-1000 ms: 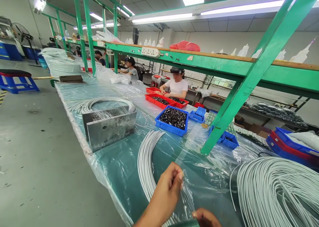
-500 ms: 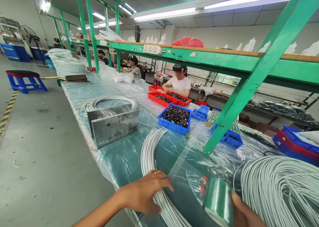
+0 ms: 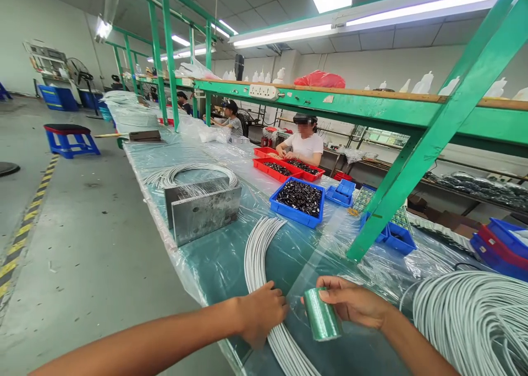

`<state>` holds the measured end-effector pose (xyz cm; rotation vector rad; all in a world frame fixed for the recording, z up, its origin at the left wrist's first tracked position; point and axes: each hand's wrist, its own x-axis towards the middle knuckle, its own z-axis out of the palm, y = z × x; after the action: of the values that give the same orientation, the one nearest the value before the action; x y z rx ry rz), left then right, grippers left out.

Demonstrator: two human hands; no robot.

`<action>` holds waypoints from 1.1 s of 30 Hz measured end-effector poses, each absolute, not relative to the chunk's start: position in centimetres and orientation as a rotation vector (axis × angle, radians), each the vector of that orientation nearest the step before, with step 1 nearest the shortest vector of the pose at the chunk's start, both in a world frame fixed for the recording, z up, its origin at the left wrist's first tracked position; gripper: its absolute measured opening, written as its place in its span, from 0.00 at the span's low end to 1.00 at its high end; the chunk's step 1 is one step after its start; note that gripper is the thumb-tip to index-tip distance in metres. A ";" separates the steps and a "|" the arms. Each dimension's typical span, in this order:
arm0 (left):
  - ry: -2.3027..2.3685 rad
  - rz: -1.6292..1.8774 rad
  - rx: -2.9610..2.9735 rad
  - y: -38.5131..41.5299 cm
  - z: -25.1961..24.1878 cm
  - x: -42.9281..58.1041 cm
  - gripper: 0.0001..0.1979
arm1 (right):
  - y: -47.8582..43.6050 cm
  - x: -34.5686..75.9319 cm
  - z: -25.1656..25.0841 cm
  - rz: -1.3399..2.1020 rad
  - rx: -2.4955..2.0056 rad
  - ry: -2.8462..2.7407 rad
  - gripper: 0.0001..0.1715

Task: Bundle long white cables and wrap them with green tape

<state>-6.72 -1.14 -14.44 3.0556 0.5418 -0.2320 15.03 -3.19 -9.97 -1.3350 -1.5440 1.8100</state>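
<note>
My left hand [image 3: 260, 313] is curled down on a bundle of grey cables [image 3: 259, 255] that runs along the plastic-covered bench [image 3: 214, 266]. My right hand [image 3: 355, 301] grips a small green roll of clear film [image 3: 322, 314], tilted, just right of the left hand. A strip of film stretches from the roll up toward the green post [image 3: 416, 150].
A steel angle block [image 3: 204, 211] stands on the bench further back. Blue bin of dark parts [image 3: 299, 200], red trays [image 3: 284, 169] and a large grey cable coil [image 3: 470, 321] at right. Seated people work behind the bench. Open floor lies left.
My right hand has risen and moved left with the green roll, close to my left hand. My left hand has closed down onto the cable bundle.
</note>
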 end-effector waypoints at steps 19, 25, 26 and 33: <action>0.706 0.156 2.657 -1.0 -14.5 -10.6 0.31 | -1.1 8.0 -9.6 1.919 -1.552 -1.860 0.19; 0.659 0.149 2.693 -0.5 -15.0 -10.4 0.22 | -4.4 5.7 -9.2 1.287 -1.777 -2.072 0.18; 0.643 0.147 2.709 -0.5 -15.1 -10.3 0.18 | -5.0 5.6 -9.0 1.175 -1.801 -2.118 0.19; 0.538 0.178 2.764 -0.4 -15.2 -10.2 0.15 | -5.2 7.2 -7.4 1.038 -1.881 -2.331 0.22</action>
<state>-10.20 -0.42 -15.21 2.7643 0.5380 0.1777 7.22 -5.19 -7.42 -1.8805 -2.3311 1.0376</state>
